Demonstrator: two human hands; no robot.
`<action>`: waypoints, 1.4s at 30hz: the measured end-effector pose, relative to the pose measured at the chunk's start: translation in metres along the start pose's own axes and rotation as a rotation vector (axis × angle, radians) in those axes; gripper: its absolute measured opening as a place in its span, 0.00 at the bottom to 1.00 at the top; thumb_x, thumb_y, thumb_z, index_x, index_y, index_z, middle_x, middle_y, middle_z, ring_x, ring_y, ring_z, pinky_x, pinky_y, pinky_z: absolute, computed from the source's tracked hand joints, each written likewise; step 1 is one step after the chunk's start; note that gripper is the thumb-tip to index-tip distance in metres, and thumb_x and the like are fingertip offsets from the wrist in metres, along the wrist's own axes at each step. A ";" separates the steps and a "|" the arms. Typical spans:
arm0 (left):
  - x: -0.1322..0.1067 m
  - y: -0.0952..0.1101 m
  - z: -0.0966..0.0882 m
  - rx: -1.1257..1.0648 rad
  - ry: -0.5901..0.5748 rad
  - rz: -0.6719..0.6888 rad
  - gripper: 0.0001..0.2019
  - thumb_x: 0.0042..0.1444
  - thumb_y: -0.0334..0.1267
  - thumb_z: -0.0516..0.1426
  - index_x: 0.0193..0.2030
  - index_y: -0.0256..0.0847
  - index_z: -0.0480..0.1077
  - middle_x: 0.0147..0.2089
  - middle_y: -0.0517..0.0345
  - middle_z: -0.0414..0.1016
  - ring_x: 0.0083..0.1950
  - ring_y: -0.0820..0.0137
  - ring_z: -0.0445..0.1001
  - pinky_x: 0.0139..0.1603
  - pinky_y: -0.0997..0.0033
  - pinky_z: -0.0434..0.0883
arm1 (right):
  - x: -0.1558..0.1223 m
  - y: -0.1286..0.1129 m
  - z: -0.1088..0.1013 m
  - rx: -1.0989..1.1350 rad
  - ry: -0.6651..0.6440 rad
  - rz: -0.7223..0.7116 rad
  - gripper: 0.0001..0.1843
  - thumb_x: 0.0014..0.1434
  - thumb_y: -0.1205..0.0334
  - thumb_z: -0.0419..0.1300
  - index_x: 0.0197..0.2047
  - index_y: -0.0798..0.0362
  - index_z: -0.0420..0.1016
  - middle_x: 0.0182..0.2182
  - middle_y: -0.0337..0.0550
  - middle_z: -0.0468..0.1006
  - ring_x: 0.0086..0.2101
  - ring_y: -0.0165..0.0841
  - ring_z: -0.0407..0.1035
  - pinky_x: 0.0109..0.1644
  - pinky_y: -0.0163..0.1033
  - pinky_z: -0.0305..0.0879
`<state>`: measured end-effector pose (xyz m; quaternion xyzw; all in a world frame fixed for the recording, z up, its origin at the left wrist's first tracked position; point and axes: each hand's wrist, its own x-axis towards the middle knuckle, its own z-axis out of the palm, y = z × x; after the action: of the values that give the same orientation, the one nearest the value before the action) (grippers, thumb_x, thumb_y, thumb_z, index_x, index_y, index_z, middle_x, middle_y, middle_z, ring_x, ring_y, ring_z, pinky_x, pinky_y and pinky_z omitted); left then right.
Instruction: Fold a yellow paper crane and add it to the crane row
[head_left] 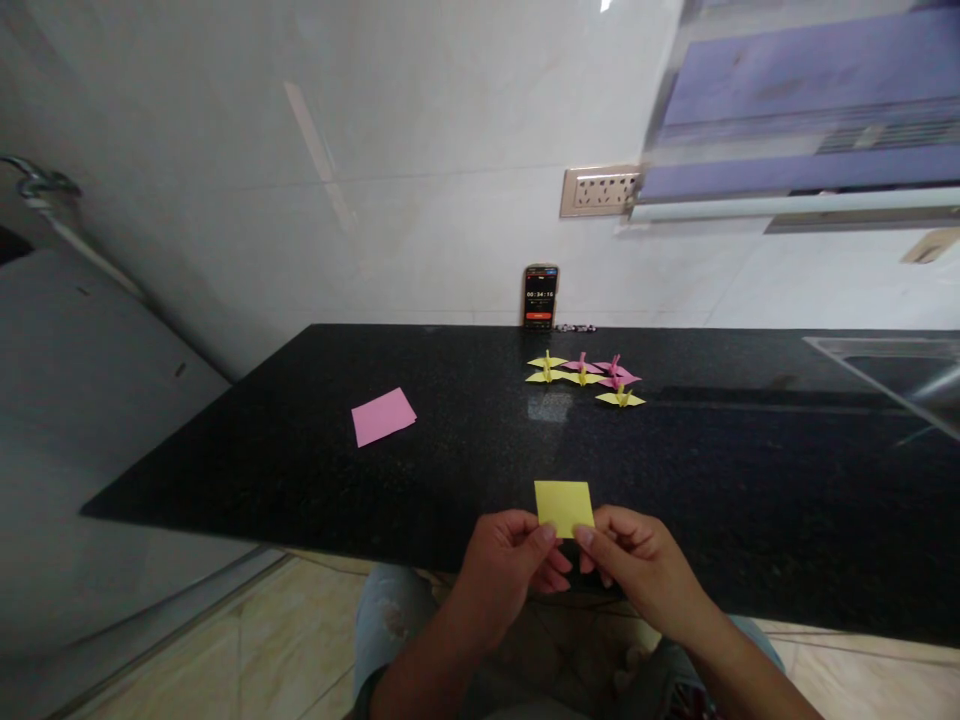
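A small yellow paper square [563,505] is held up over the near edge of the black counter [300,470]. My left hand [504,570] pinches its lower left corner, fingers closed. My right hand [637,565] pinches its lower right corner the same way. Farther back on the counter stand several folded paper cranes [585,378], some yellow and some pink. A pink paper square [382,416] lies flat to the left, away from both hands.
A phone [541,296] showing a timer leans against the white wall at the back. A wall socket [598,190] is above it. A steel sink [900,375] sits at the right. A tap [37,185] is at the far left. My knees are below the counter edge.
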<state>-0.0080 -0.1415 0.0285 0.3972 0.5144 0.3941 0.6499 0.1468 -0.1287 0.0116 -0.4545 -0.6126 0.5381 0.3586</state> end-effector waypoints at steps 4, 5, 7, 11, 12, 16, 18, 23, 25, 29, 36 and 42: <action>-0.002 -0.002 -0.004 0.285 0.003 0.149 0.14 0.52 0.41 0.50 0.23 0.33 0.67 0.20 0.57 0.69 0.20 0.74 0.67 0.22 0.76 0.62 | 0.003 -0.005 -0.006 0.095 0.015 -0.068 0.15 0.50 0.58 0.59 0.41 0.53 0.65 0.30 0.40 0.68 0.29 0.29 0.62 0.30 0.33 0.59; -0.003 -0.002 -0.005 0.400 -0.006 0.208 0.14 0.53 0.40 0.50 0.22 0.34 0.67 0.20 0.57 0.68 0.21 0.74 0.67 0.22 0.76 0.60 | 0.005 -0.008 -0.008 0.093 0.029 -0.100 0.21 0.47 0.58 0.61 0.45 0.51 0.62 0.35 0.41 0.67 0.33 0.30 0.63 0.33 0.33 0.60; -0.007 0.000 -0.007 0.654 -0.019 0.342 0.14 0.53 0.37 0.49 0.20 0.35 0.66 0.19 0.59 0.67 0.23 0.74 0.65 0.23 0.77 0.57 | 0.007 -0.018 -0.012 -0.025 -0.010 -0.157 0.21 0.44 0.60 0.64 0.42 0.51 0.65 0.36 0.42 0.66 0.35 0.31 0.63 0.35 0.34 0.60; -0.012 0.003 -0.008 1.018 -0.061 0.523 0.14 0.53 0.32 0.48 0.18 0.35 0.63 0.19 0.60 0.65 0.23 0.76 0.62 0.24 0.75 0.52 | 0.009 -0.036 -0.013 -0.302 -0.222 -0.151 0.04 0.46 0.64 0.62 0.27 0.54 0.71 0.27 0.38 0.69 0.29 0.29 0.63 0.33 0.33 0.58; -0.012 0.003 -0.008 1.057 -0.081 0.544 0.13 0.53 0.32 0.48 0.18 0.35 0.62 0.19 0.61 0.64 0.23 0.76 0.62 0.24 0.75 0.52 | 0.009 -0.038 -0.012 -0.323 -0.237 -0.136 0.03 0.47 0.65 0.61 0.26 0.55 0.71 0.26 0.38 0.69 0.28 0.28 0.63 0.32 0.32 0.58; -0.015 0.007 -0.006 1.069 -0.111 0.543 0.14 0.55 0.32 0.46 0.19 0.36 0.61 0.19 0.62 0.64 0.23 0.77 0.62 0.24 0.76 0.52 | 0.009 -0.038 -0.008 -0.303 -0.228 -0.099 0.02 0.47 0.68 0.60 0.24 0.56 0.71 0.25 0.37 0.69 0.27 0.27 0.64 0.30 0.31 0.58; -0.016 0.009 -0.006 1.023 -0.111 0.512 0.15 0.55 0.34 0.46 0.19 0.36 0.61 0.19 0.63 0.63 0.23 0.77 0.61 0.24 0.76 0.52 | 0.009 -0.036 -0.007 -0.259 -0.217 -0.077 0.03 0.47 0.67 0.60 0.24 0.57 0.72 0.24 0.38 0.68 0.26 0.27 0.63 0.29 0.31 0.58; -0.019 0.010 -0.008 0.884 -0.128 0.410 0.18 0.56 0.38 0.46 0.17 0.36 0.63 0.17 0.63 0.63 0.21 0.78 0.60 0.22 0.77 0.53 | 0.013 -0.035 -0.011 -0.112 -0.181 -0.003 0.06 0.46 0.65 0.60 0.22 0.58 0.72 0.23 0.38 0.69 0.24 0.26 0.61 0.26 0.30 0.56; -0.019 0.008 -0.010 0.825 -0.133 0.366 0.17 0.55 0.37 0.47 0.18 0.36 0.64 0.17 0.63 0.64 0.20 0.78 0.61 0.21 0.77 0.53 | 0.014 -0.036 -0.013 -0.061 -0.145 0.006 0.07 0.46 0.63 0.61 0.22 0.58 0.72 0.22 0.39 0.69 0.24 0.26 0.61 0.25 0.30 0.56; -0.020 0.007 -0.011 0.712 -0.132 0.304 0.16 0.54 0.37 0.48 0.17 0.36 0.65 0.16 0.63 0.63 0.20 0.77 0.62 0.21 0.78 0.54 | 0.016 -0.038 -0.014 -0.006 -0.112 0.007 0.10 0.47 0.60 0.61 0.21 0.59 0.70 0.22 0.38 0.67 0.22 0.24 0.59 0.24 0.30 0.54; -0.020 0.004 -0.009 0.606 -0.124 0.214 0.17 0.53 0.38 0.48 0.17 0.36 0.65 0.15 0.63 0.62 0.18 0.77 0.62 0.19 0.79 0.55 | 0.016 -0.037 -0.006 -0.043 -0.094 0.059 0.16 0.52 0.54 0.54 0.21 0.57 0.65 0.17 0.34 0.61 0.19 0.23 0.55 0.20 0.29 0.51; -0.014 -0.002 -0.011 0.546 -0.071 0.222 0.18 0.53 0.40 0.48 0.16 0.36 0.66 0.16 0.62 0.63 0.19 0.76 0.63 0.21 0.78 0.56 | 0.019 -0.029 -0.003 -0.316 0.030 -0.081 0.15 0.54 0.57 0.53 0.20 0.55 0.64 0.19 0.36 0.63 0.22 0.26 0.58 0.23 0.30 0.53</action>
<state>-0.0205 -0.1541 0.0299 0.6248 0.5316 0.2955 0.4896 0.1378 -0.1096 0.0400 -0.4882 -0.7020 0.4134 0.3131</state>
